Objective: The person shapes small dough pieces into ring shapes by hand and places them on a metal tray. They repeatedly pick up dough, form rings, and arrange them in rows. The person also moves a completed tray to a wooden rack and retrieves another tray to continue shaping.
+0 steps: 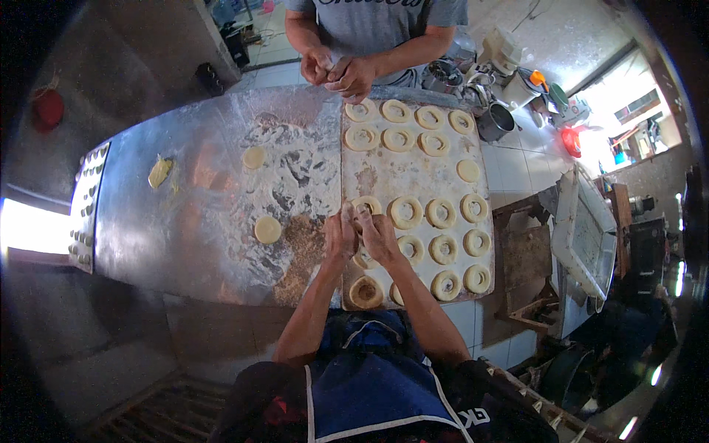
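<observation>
Over the left part of a floured board [413, 173], my left hand [340, 234] and my right hand [377, 236] meet with curled, closed fingers. Whatever lies between them is hidden by the fingers. Just beyond my hands is a dough ring [374, 203], and another dough ring [363, 260] shows partly between my forearms. Several pale rings stand in rows on the board, such as a dough ring [444, 249] to the right of my right hand. A flat round dough piece [268, 229] rests on the floured metal table [185, 236], left of my left hand.
Across the table a co-worker's hands [343, 72] are held together above the board's far edge. Another round dough piece [254, 157] and a yellow lump [159, 172] sit on the table. A tray of small pieces [88, 207] is at far left; a white crate [585, 232] stands right.
</observation>
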A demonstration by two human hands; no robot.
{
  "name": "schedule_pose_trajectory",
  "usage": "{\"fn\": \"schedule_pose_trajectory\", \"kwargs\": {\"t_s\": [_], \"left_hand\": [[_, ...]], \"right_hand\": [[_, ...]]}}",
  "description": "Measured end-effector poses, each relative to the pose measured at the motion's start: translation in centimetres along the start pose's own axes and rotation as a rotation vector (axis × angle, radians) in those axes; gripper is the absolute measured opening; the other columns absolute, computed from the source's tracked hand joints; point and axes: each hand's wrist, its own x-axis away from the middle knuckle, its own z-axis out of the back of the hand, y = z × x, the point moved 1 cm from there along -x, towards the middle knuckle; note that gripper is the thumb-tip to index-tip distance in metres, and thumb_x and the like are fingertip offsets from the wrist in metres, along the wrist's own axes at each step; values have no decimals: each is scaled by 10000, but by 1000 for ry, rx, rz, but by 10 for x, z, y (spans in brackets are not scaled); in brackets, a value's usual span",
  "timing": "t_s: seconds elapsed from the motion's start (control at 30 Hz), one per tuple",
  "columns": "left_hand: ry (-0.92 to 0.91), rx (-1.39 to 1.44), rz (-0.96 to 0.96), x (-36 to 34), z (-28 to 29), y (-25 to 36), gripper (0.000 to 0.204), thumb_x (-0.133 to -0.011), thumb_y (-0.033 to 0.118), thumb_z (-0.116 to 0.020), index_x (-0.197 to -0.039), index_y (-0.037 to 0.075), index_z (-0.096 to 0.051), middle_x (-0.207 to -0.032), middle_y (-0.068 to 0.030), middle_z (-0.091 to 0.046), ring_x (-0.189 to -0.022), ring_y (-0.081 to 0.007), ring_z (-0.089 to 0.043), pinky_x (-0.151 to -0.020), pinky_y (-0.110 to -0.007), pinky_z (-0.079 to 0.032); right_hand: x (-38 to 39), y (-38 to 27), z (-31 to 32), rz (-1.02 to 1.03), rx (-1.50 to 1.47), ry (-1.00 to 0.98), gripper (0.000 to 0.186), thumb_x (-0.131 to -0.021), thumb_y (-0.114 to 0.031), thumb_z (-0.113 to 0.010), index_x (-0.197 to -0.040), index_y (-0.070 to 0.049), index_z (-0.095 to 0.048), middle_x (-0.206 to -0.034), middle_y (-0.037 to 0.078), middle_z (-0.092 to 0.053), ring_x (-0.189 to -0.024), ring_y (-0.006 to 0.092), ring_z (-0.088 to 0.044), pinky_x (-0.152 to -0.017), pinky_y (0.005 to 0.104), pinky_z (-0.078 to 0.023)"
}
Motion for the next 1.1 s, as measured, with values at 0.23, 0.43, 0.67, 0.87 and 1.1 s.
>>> {"fn": "schedule_pose_trajectory", "kwargs": {"t_s": [0.23, 0.43, 0.67, 0.87, 1.1], "left_hand": [[-48, -204, 222, -8, -16, 9, 414, -949, 476, -472, -915, 74, -563, -864, -61, -603, -754, -190, -596, -638, -360, -476], [107, 428, 133, -24, -29, 28, 413, -986, 374, -420, -862, 17, -585, -655, -118, -578, -613, -185, -589, -578, -346, -461], [175, 352, 95, -43, -32, -3, 483, -972, 397, -430, -809, -33, -578, -693, -121, -599, -643, -187, -531, -608, -362, -435], [180, -106, -139, -81, -17, 8, 540, -935, 479, -484, -881, -51, -571, -729, -139, -589, -671, -238, -534, -664, -396, -446], [165, -720, -82, -129, -28, 8, 295, -898, 239, -536, -1048, -8, -595, -1019, -242, -618, -978, -425, -569, -876, -504, -434]], "right_hand": [[-16, 16, 18, 7, -94, 8, 683, -988, -519, -394, -600, 30, -517, -489, 103, -439, -476, 191, -426, -495, 387, -371], [-26, 4, 43, 89, 28, -175, 639, -1006, -493, -366, -637, 21, -460, -546, 38, -361, -553, 139, -336, -517, 367, -336], [-43, -11, 43, 286, 19, -62, 639, -1001, -484, -391, -628, 23, -500, -531, 61, -424, -540, 137, -387, -519, 373, -347], [-78, -13, 60, 192, -165, -243, 339, -915, -307, -606, -819, 17, -631, -718, 26, -590, -688, 95, -511, -630, 308, -439], [-97, 15, 67, 445, 588, 207, 555, -793, -185, -720, -1256, 18, -490, -934, 203, -649, -808, 364, -634, -733, 448, -511]]}}
